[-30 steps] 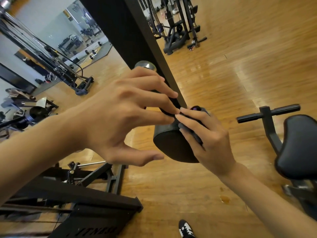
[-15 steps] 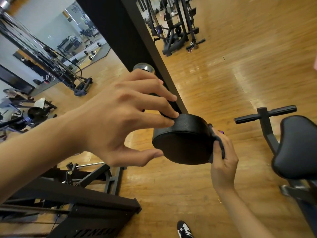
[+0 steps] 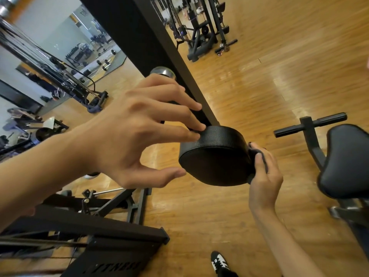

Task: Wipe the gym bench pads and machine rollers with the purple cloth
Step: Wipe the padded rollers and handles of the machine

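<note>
White letters on the black machine base at 7 o'clock read "ITNESS"; whatever letter comes before them is cut off. No other writing is legible.

The roller, a black padded cylinder, sits near the centre with its flat end facing the camera, mounted at the foot of a black upright post that runs up towards 11 o'clock.

The left hand comes in from 9 o'clock of the roller, spread wide with the fingers nearly straight. Two fingertips rest on the roller's top edge at its 10 o'clock, and the thumb lies just beside the lower edge at 8 o'clock; whether the thumb touches cannot be told.

The right hand is at the roller's 3 o'clock, thumb and fingers curled round the purple cloth, which looks dark here and is pressed against the roller's side.

A black seat pad is at the frame's 3 o'clock, with a handle bar just beside it at its 10 o'clock. A black-and-white shoe stands on the wooden floor at 6 o'clock.
</note>
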Demonstrator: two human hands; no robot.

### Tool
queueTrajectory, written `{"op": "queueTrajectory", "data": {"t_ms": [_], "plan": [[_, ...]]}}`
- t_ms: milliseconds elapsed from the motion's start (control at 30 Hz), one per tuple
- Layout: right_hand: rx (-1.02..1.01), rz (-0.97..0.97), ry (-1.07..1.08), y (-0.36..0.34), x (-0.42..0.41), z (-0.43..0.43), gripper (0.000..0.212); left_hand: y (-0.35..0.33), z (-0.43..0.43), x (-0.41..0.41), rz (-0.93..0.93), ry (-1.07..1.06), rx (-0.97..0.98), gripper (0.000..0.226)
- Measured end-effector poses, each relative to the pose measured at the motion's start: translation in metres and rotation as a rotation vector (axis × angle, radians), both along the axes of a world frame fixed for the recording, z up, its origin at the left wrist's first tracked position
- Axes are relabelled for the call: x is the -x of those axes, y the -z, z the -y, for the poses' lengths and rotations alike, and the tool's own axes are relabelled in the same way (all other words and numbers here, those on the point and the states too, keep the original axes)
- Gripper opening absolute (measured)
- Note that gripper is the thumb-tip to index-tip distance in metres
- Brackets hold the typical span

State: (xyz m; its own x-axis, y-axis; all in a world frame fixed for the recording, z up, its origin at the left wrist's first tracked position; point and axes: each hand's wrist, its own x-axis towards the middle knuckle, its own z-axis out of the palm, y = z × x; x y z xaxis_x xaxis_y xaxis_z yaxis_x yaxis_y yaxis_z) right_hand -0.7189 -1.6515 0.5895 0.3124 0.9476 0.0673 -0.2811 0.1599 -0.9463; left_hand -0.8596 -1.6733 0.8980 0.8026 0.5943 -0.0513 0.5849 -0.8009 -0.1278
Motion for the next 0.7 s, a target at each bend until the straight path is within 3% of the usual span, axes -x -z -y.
{"op": "queueTrajectory", "data": {"t_ms": [100, 167, 267, 333, 433, 600, 700], "plan": [[-0.177, 0.168, -0.009, -0.003, -0.002, 0.012, 0.034, -0.005, -0.002, 0.002, -0.048, 0.017, 0.008, 0.052], [-0.065, 0.156, -0.042, 0.021, -0.001, 0.02, 0.035, -0.001, -0.002, 0.002, -0.055, 0.015, 0.012, 0.05], [0.162, -0.015, -0.105, 0.011, -0.009, 0.01, 0.03, 0.001, -0.003, 0.002, -0.071, 0.019, -0.017, 0.048], [0.055, 0.034, -0.14, -0.021, -0.011, -0.006, 0.029, 0.0, -0.003, 0.003, -0.069, 0.006, -0.014, 0.047], [-0.29, 0.266, -0.068, -0.054, -0.005, -0.006, 0.029, -0.001, -0.001, 0.005, -0.056, 0.007, -0.028, 0.047], [-0.285, 0.365, 0.087, -0.026, -0.003, 0.01, 0.032, 0.0, 0.001, 0.002, -0.049, 0.014, -0.051, 0.046], [-0.415, 0.47, 0.117, -0.06, -0.002, -0.002, 0.027, 0.001, 0.0, -0.001, -0.052, 0.011, -0.048, 0.047]]}}
